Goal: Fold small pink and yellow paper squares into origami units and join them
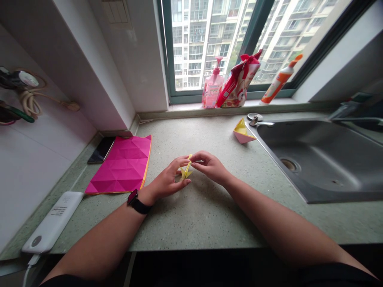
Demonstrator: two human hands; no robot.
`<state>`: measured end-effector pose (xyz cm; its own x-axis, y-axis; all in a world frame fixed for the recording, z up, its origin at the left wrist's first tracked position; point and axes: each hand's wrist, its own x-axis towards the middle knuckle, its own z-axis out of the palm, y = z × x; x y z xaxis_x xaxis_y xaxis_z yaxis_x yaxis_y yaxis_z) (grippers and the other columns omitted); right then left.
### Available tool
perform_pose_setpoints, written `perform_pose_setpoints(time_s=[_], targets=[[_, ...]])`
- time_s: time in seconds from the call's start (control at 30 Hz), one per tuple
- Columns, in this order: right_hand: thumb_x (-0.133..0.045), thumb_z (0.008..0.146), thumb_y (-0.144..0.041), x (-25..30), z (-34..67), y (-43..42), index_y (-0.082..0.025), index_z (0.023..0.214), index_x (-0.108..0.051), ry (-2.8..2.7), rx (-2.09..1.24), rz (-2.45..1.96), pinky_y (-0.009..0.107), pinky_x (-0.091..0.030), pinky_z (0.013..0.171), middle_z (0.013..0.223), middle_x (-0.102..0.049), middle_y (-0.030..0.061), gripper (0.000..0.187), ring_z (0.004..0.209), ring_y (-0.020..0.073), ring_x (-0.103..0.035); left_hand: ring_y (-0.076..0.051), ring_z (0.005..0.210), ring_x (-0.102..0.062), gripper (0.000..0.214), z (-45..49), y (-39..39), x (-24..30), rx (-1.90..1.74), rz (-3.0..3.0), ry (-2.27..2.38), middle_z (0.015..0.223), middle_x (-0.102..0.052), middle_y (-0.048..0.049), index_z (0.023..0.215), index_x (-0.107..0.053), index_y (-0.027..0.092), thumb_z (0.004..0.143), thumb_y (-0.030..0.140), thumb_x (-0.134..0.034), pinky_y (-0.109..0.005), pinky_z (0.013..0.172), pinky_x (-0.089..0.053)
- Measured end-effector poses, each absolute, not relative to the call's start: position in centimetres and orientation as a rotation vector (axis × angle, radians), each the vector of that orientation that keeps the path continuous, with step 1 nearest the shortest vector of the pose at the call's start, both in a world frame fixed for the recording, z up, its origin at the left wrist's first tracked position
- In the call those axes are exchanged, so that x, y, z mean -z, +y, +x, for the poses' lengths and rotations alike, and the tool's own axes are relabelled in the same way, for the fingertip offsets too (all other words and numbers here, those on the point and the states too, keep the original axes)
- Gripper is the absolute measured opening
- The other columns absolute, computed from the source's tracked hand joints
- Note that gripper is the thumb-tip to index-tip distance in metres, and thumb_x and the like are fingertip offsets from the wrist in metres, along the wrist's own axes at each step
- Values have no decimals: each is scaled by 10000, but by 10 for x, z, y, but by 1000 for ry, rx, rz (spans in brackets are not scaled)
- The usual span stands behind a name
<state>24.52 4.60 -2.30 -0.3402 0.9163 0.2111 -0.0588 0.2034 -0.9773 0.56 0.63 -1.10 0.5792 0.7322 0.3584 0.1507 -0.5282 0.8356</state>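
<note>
A small yellow origami figure (186,173) stands between my two hands above the middle of the counter, with pointed flaps and a narrow upright tip. My left hand (171,177), a black watch (138,202) on its wrist, curves around it. The left fingers are at its upper part, and the thumb is stretched out below. From the other side, my right hand (209,166) pinches the narrow tip between thumb and forefinger. The fingers hide part of the folds. To the right, near the sink, sits a pink and yellow paper boat (243,133).
Creased magenta paper sheets (122,165) lie at the left, partly over a dark phone (101,150). A white power bank (55,223) with a cable is nearer. A steel sink (323,159) is at the right. A pink pump bottle (213,87), red bag (239,83) and orange bottle (277,85) line the windowsill.
</note>
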Motion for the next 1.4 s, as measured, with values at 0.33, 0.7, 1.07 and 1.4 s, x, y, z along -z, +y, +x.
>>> perform_pose_setpoints(time_s=[0.33, 0.7, 1.07, 1.4], targets=[[-872, 863, -587, 20, 245, 44, -260, 957, -805, -1599, -1204, -872, 416, -661, 972, 1049, -692, 63, 347, 1008, 224, -731, -327, 1466, -577, 438, 7, 6, 7, -932, 2026, 787, 1587, -562, -170, 1465, -609, 256, 1070, 429, -689, -461, 1069, -649], [-801, 952, -518, 17, 249, 43, -283, 985, -825, -1762, -1014, -856, 489, -648, 1033, 1074, -718, 78, 239, 1051, 253, -741, -252, 1247, -688, 277, 6, 13, 7, -1004, 2251, 888, 1322, -736, -97, 1353, -667, 237, 1108, 248, -538, -471, 1139, -564], [-764, 980, -387, 13, 249, 41, -318, 979, -823, -1904, -761, -845, 502, -624, 990, 1066, -752, 71, 91, 1024, 267, -730, -261, 1282, -681, 340, 7, 11, 14, -1040, 2265, 949, 1354, -711, -105, 1447, -614, 252, 1114, 252, -542, -499, 1153, -564], [-748, 979, -358, 12, 248, 39, -321, 1062, -832, -1936, -704, -835, 465, -625, 940, 1060, -761, 74, 123, 996, 266, -726, -270, 1349, -629, 445, 7, 11, 10, -1061, 2331, 893, 1426, -644, -120, 1505, -556, 277, 1071, 176, -580, -517, 1184, -547]])
